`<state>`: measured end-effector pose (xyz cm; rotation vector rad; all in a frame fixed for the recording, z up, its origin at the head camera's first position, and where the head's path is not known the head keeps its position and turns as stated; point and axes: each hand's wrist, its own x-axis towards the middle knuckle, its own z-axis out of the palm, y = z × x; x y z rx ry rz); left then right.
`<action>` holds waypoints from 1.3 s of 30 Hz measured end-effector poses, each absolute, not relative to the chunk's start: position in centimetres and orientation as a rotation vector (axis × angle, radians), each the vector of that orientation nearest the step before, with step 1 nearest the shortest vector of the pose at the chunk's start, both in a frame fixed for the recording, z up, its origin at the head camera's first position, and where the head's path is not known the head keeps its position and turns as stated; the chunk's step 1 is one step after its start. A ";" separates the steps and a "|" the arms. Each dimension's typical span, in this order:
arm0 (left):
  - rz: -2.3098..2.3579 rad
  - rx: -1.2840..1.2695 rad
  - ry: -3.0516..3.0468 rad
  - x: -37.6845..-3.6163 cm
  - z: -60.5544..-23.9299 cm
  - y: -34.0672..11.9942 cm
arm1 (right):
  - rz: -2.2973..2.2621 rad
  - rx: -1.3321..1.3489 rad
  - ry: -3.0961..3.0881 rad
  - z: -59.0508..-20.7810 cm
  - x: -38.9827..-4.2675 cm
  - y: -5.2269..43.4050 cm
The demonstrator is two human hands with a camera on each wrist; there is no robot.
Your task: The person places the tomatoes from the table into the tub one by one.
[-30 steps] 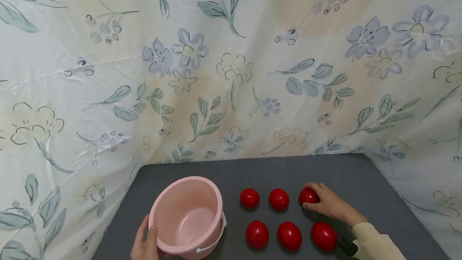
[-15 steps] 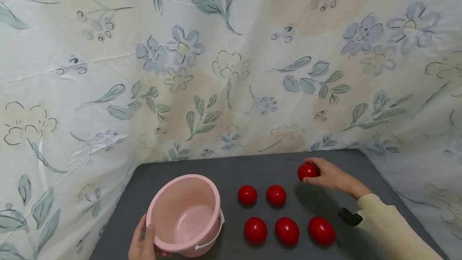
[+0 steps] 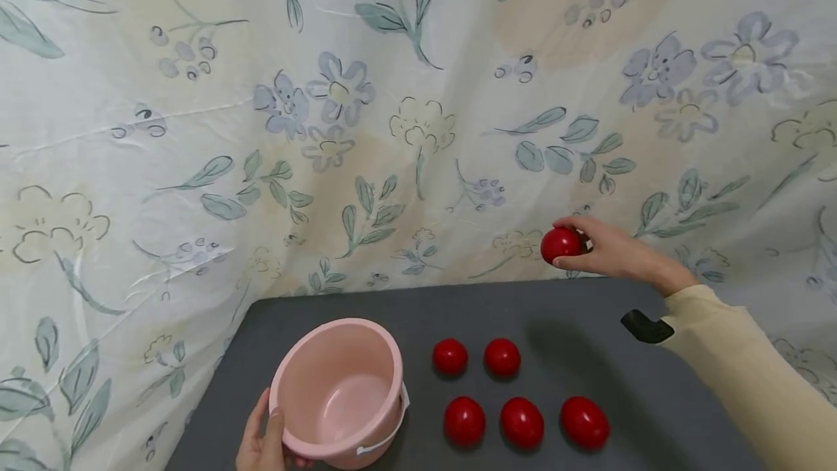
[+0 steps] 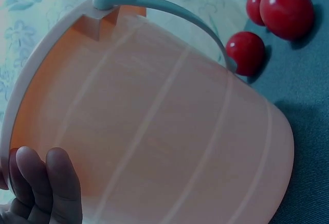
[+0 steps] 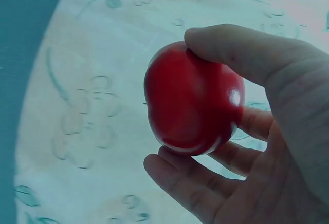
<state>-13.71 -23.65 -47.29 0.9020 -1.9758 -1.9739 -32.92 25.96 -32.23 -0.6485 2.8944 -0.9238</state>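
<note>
Lifted off the gray table (image 3: 575,311), 1 red egg (image 3: 560,244) is being pinched by the right hand (image 3: 604,249); the left hand (image 3: 264,445) is gripping the pink bucket (image 3: 340,391), steadying it beside 5 eggs (image 3: 521,422).

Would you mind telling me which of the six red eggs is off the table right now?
It is the red egg gripped in the right hand, raised in front of the floral cloth. The other five eggs lie on the grey table in two rows.

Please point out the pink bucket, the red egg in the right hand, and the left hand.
pink bucket (image 3: 297,384), head view, rim.
red egg (image 5: 193,98), right wrist view, front.
left hand (image 3: 261,445), head view, back.
</note>
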 end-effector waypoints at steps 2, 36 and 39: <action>-1.982 0.902 -1.976 -13.7 -47.3 -23.8 | -0.908 -0.667 2.904 -31.2 -33.0 25.7; -1.888 0.821 -1.857 -14.3 -47.4 -23.5 | -1.015 -0.982 2.738 -30.3 -30.6 12.4; -1.900 0.838 -1.813 -14.1 -47.5 -23.5 | -1.054 -0.978 2.687 -30.4 -30.5 10.7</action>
